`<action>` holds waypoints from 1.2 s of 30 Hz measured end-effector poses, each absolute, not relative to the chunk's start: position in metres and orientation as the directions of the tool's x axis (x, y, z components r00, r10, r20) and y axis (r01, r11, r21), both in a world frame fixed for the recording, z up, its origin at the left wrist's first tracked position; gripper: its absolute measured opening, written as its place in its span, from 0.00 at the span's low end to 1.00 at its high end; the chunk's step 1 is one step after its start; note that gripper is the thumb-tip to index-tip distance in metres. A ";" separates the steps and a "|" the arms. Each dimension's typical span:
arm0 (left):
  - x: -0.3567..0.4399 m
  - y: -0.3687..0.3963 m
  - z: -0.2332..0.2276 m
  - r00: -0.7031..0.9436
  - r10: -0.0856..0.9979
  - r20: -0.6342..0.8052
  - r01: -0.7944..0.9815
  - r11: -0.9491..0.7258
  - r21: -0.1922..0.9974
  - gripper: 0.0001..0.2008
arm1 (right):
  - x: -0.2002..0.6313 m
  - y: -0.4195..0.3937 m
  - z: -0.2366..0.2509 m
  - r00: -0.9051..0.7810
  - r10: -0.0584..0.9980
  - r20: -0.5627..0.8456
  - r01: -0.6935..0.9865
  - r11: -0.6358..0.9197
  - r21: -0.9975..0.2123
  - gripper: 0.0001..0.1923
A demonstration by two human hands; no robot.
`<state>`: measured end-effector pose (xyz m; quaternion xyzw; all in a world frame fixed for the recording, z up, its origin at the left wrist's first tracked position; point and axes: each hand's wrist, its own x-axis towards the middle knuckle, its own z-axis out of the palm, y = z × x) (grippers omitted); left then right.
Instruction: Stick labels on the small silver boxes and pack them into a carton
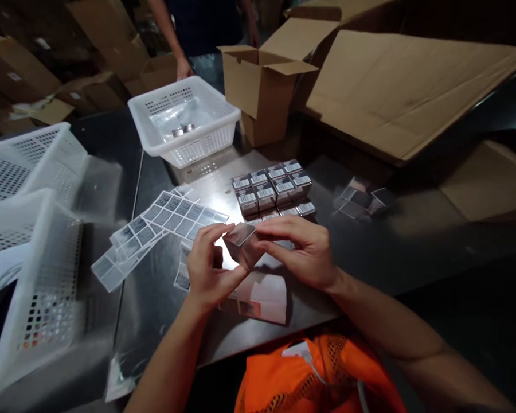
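Both my hands hold one small grey box [242, 240] just above the metal table [223, 172]. My left hand [208, 269] pinches its left end with thumb and fingers. My right hand [303, 252] grips its right side from above. Under my hands lies a flat white carton [262, 298]. Sheets of labels [172, 215] fan out to the left of my hands. A block of several small labelled boxes [272, 186] stands just beyond them.
A white perforated basket [184, 120] with small items sits at the back, another person's hand [183, 69] behind it. An open cardboard box [262, 80] and flattened cardboard [404, 86] lie back right. White baskets [30, 229] crowd the left. Clear wrappers [363, 201] lie right.
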<state>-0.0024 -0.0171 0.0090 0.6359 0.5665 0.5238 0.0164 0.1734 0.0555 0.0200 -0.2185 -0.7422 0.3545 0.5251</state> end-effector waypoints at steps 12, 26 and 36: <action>-0.003 -0.019 0.010 -0.203 0.714 0.670 0.694 -0.377 0.613 0.20 | 0.168 0.060 0.016 -0.352 0.832 0.428 -0.210 0.376 -0.903 0.09; -0.027 0.000 0.000 -0.536 0.838 0.105 -0.057 -0.160 0.985 0.27 | 0.175 0.047 0.018 -0.322 0.757 0.569 -0.366 0.455 -0.812 0.08; -0.034 -0.005 -0.001 -0.641 0.569 0.515 0.689 0.130 0.713 0.31 | 0.170 0.048 0.019 -0.506 0.476 0.720 -0.001 0.834 -0.552 0.13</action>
